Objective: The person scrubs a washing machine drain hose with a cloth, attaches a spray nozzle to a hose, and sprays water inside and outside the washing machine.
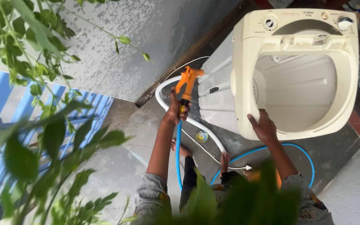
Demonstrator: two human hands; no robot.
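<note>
Gripping spray nozzle [187, 83], left hand [175, 109]

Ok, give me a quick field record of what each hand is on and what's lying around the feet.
left hand: gripping an orange spray nozzle on a blue hose
right hand: resting on the rim of a cream washing machine
machine state: tilted, lid open, tub looks empty
floor: white hose curving beside the machine; small round yellow and blue object near the bare feet
foreground: green leaves blocking part of the view
</note>
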